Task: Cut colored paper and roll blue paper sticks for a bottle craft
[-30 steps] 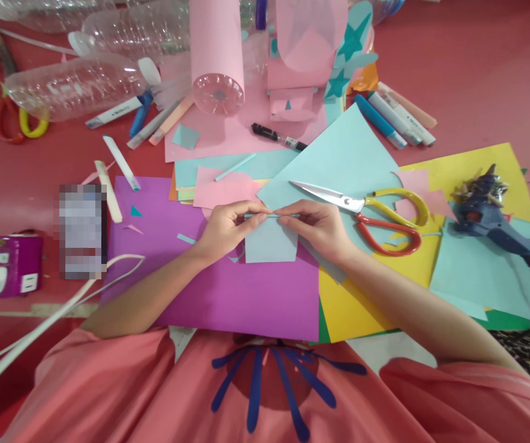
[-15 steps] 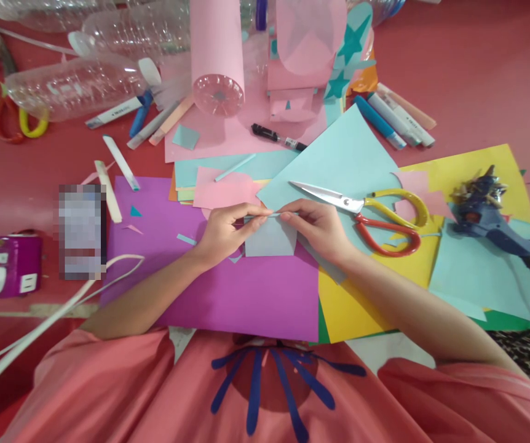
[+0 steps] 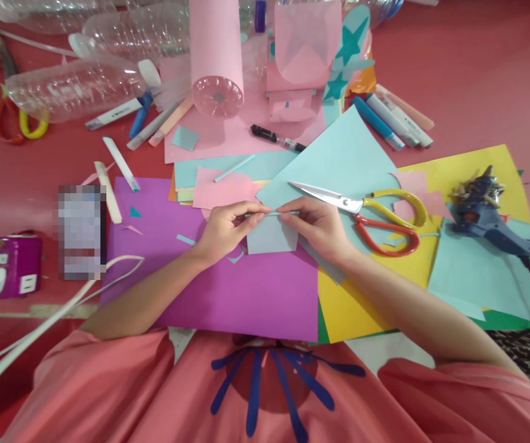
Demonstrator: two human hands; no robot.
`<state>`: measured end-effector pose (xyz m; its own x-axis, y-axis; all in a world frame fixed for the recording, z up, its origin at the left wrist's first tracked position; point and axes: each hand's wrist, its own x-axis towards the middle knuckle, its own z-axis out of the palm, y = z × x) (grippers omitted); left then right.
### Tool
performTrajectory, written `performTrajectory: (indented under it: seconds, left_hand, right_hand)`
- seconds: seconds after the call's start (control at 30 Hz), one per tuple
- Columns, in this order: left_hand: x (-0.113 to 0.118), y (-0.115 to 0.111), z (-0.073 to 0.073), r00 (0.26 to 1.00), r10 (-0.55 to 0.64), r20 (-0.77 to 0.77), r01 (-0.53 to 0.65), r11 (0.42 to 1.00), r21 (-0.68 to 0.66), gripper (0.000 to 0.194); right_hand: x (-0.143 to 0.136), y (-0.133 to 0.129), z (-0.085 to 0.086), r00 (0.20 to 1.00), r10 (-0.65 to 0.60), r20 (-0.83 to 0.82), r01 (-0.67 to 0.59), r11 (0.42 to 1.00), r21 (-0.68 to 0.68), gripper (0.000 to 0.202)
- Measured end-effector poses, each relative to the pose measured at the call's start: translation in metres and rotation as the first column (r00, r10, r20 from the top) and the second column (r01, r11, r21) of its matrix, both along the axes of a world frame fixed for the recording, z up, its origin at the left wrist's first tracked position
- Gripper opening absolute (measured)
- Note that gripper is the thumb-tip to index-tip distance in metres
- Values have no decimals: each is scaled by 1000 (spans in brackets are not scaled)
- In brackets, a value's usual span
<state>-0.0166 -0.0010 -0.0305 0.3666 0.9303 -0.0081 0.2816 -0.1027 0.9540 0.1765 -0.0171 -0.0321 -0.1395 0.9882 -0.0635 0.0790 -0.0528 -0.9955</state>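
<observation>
A small light blue piece of paper (image 3: 272, 237) is pinched along its top edge by both hands, over a purple sheet (image 3: 246, 295). My left hand (image 3: 230, 227) grips that edge near the left end between thumb and fingers. Close beside it, my right hand (image 3: 318, 224) pinches the same edge further right. The edge looks narrowly folded or rolled between the fingertips. Scissors (image 3: 350, 204) with one yellow and one red handle lie just right of my right hand, on a larger light blue sheet (image 3: 339, 151).
A blue glue gun (image 3: 500, 231) rests on paper at the right, its cord trailing down. Clear plastic bottles (image 3: 80, 86), a pink-wrapped bottle (image 3: 216, 49) and markers (image 3: 380, 123) lie at the back. A phone (image 3: 83, 231), a purple power adapter (image 3: 13, 264) and white cables are at left.
The fingertips have parted slightly, and more of the paper's top edge shows between them. Both hands still pinch the paper, in nearly the same place.
</observation>
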Motion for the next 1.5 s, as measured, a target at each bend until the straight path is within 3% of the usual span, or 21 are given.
performTrajectory:
  seconds: [0.2,0.37,0.67,1.03,1.3,1.5]
  left_hand:
    - [0,-1,-2,999,14,35,-14,1000,-1,23]
    - [-1,-3,-4,997,19,78,-19,1000,2,37]
    - [-1,-1,-1,999,-23,26,22,999,49,33]
    - [0,-2,-3,998,20,66,-18,1000,-26,34]
    - [0,-4,-3,997,13,73,-16,999,28,35]
    - [-1,-4,-2,999,8,32,-10,999,34,34]
  right_hand:
    - [0,0,-2,999,18,-33,-18,1000,1,15]
    - [0,0,0,999,16,-41,-19,998,-61,20]
    - [1,0,1,999,11,-35,-14,995,-100,15]
    - [0,0,-2,1000,1,15,-1,1000,1,11]
    - [1,2,0,997,33,65,-32,999,-22,28]
    - [2,1,3,995,34,93,-30,998,-49,28]
